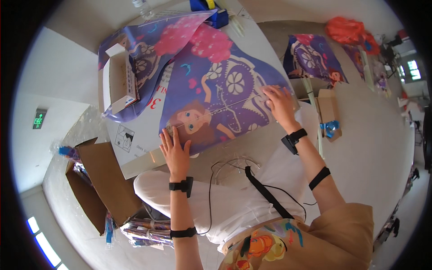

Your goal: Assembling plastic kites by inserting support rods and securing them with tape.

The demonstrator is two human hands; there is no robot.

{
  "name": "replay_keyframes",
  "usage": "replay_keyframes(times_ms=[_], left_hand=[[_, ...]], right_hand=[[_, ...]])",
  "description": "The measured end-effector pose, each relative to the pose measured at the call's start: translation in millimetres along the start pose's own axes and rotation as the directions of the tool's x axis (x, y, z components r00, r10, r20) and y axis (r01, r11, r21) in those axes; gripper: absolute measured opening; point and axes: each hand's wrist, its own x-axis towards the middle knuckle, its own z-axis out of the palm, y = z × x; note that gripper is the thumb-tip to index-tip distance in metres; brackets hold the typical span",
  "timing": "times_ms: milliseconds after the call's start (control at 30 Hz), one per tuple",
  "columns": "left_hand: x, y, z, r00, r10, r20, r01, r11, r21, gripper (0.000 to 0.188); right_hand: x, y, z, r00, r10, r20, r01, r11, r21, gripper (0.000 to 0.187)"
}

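Observation:
A purple plastic sheet (243,85) printed with a cartoon princess lies before me, its shape like a kite sail. A thin pale rod or line (225,107) crosses it between my hands. My left hand (175,155) rests flat with fingers spread on the sheet's near left corner. Over by the right edge, my right hand (281,108) touches the sheet with its fingers stretched forward; whether a fingertip presses the line is too small to tell. Another printed sheet (148,33) lies folded over at the far left, with an open white box (120,83) on it.
A white board (128,157) lies under the sheets. A blue tape dispenser (220,18) and a clear bottle (143,8) stand at its far side. Brown cartons sit left (112,180) and right (330,112). Bundled packets (148,231) lie below left; another printed sheet (312,58) lies right.

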Motion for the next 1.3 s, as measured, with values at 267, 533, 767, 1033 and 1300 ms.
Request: replay_keyframes(times_ms=[267,533,767,1033,1300], left_hand=[[-2,-7,3,1.0,0.007,0.004,-0.007,1.0,0.025,0.069],[0,-5,7,1.0,0.026,0.001,-0.026,1.0,0.017,0.067],[-1,-8,7,1.0,0.027,-0.001,-0.027,0.999,0.02,0.067],[-1,-8,6,1.0,0.014,0.012,-0.014,1.0,0.016,0.068],[0,-3,5,1.0,-0.008,-0.002,0.008,1.0,-0.013,0.07]], right_hand=[[-6,-23,16,0.992,-0.111,-0.067,0.101,0.985,-0.138,0.046],[-12,-22,17,0.988,-0.101,-0.121,0.081,0.984,-0.16,0.045],[-18,-30,18,0.994,-0.061,-0.094,0.043,0.983,-0.18,0.052],[-19,-29,21,0.998,-0.018,-0.063,0.01,0.991,-0.132,0.056],[-17,-29,16,0.994,-0.047,-0.095,0.034,0.992,-0.125,0.054]])
